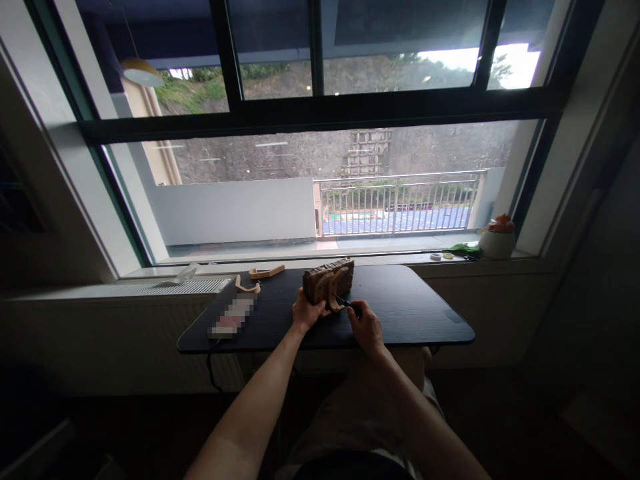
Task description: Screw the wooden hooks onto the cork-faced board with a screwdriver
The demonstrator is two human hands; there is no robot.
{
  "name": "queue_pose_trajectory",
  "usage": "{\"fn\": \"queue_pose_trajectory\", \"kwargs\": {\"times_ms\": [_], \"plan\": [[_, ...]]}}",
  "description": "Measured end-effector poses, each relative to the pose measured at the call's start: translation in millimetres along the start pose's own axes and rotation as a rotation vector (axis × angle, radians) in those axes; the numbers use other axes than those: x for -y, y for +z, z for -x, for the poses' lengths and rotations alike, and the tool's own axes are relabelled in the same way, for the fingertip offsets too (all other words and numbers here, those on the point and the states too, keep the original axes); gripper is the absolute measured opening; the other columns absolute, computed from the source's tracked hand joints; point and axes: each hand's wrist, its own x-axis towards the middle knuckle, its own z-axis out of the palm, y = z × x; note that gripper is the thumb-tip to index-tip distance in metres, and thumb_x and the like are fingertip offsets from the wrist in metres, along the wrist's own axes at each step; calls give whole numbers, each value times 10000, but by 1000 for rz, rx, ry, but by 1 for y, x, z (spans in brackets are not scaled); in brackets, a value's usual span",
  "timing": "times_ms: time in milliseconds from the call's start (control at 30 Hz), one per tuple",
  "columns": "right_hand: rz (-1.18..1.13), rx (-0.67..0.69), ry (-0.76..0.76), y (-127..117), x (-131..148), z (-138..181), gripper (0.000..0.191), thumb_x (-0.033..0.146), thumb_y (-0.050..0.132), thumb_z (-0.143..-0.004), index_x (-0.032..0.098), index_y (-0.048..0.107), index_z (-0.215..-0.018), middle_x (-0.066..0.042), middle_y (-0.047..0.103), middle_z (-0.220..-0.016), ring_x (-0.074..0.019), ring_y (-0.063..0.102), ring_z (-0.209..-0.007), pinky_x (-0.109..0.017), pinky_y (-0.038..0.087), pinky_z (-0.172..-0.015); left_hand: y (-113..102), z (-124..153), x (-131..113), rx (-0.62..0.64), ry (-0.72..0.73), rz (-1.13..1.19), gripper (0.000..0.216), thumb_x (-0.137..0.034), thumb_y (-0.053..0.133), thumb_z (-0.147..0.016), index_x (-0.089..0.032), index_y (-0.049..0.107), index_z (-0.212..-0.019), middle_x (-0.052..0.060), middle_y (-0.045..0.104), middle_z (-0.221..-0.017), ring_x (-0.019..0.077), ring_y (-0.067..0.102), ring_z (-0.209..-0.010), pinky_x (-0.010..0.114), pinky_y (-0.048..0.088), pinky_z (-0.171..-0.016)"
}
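A brown box-shaped piece with a ridged top stands on the dark table, with curved light-wood brackets against its near side. My left hand is closed on the lower left of this piece and a bracket. In my right hand is a slim black-handled tool that looks like a screwdriver. Its tip points left at the bracket; whether it touches is too small to tell. Two more angled wooden pieces lie at the table's back left, one bracket nearer and one farther back.
The black table has rounded corners and stands against the windowsill. A blurred-out flat object lies at its left. On the sill at right are a white pot and small rings. A radiator is at left.
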Motion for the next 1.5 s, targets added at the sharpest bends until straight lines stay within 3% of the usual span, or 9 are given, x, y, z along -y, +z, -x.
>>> {"fn": "queue_pose_trajectory", "kwargs": {"times_ms": [200,333,433,700,967,1300,1500], "plan": [[-13,-31,-18,-1,1,0,332,449,403,-840,220,599,-979,-47,667,-927,-195,609,-805,-293,432,-685,3,-1,2,-8,-1,-1,511,-414,669,-683,-228,407,-1081,46,666,-996,249,639,-961,312,472,-795],[-23,-51,-55,1,1,0,301,340,427,-809,217,573,-1042,-53,638,-1023,-191,600,-869,-300,429,-748,2,-1,2,-5,3,0,516,-408,671,-682,-230,406,-1087,41,668,-994,249,636,-968,306,472,-791],[-30,-61,-49,2,0,1,344,289,435,-788,208,516,-1113,-51,646,-967,-195,608,-811,-309,434,-721,1,0,1,-2,0,0,520,-411,674,-680,-229,409,-1089,48,667,-998,253,633,-975,307,469,-794],[-64,-85,-30,2,-2,1,316,415,421,-842,205,536,-1048,-28,662,-780,-185,615,-685,-296,442,-665,-1,1,-1,3,-6,5,519,-420,669,-681,-223,408,-1083,58,663,-1006,254,633,-968,314,469,-788],[-70,-90,-54,2,1,1,336,394,401,-849,202,531,-1091,-67,649,-961,-200,614,-828,-321,443,-750,1,-1,1,-4,8,10,518,-421,668,-678,-228,401,-1078,50,657,-1011,247,633,-964,311,470,-792],[-88,-94,-36,1,-2,1,292,418,423,-847,210,534,-1020,-32,667,-824,-178,613,-692,-290,446,-673,3,-2,4,-5,0,2,526,-426,669,-676,-232,405,-1088,52,663,-1002,262,635,-964,320,473,-783],[-77,-69,-25,1,-3,0,309,430,394,-862,225,551,-1031,-33,677,-840,-192,630,-748,-291,448,-673,3,-3,5,-3,3,2,531,-430,672,-674,-234,407,-1090,50,664,-1011,260,632,-973,323,471,-794]]}}
